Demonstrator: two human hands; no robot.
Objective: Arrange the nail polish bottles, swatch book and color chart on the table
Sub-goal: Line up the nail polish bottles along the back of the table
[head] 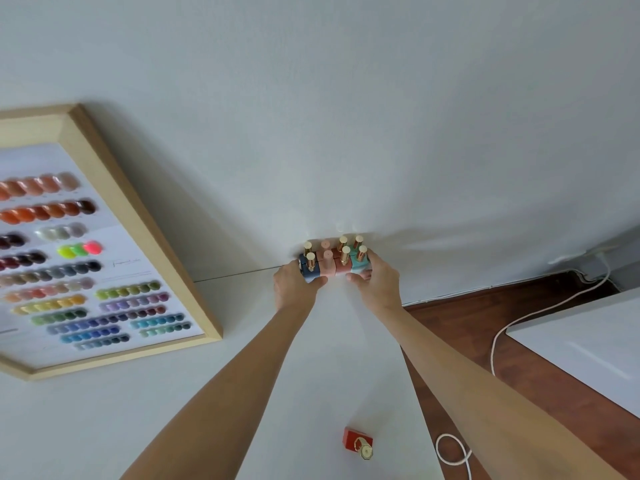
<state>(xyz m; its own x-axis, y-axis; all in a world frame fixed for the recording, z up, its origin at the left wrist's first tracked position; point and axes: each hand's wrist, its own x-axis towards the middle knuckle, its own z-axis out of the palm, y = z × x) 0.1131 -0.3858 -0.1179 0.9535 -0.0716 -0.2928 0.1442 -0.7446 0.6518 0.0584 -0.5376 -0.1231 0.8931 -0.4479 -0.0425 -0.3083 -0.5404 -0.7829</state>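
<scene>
We read no legible labels; our left hand [294, 284] and right hand [375, 278] clasp the gold-capped blue, pink, rust and teal bottles [334, 261] between them.

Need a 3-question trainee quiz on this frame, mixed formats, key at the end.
1. True or false: the red bottle stands apart from the cluster of bottles at the wall.
2. Multiple choice: where is the framed color chart? A) flat under the cluster B) on the person's left, leaning against the wall C) on the floor
3. Fill in: the left hand and right hand press the cluster from ____ sides.

Key: 1 true; 2 B; 3 opposite. The swatch book is not in view.
</scene>
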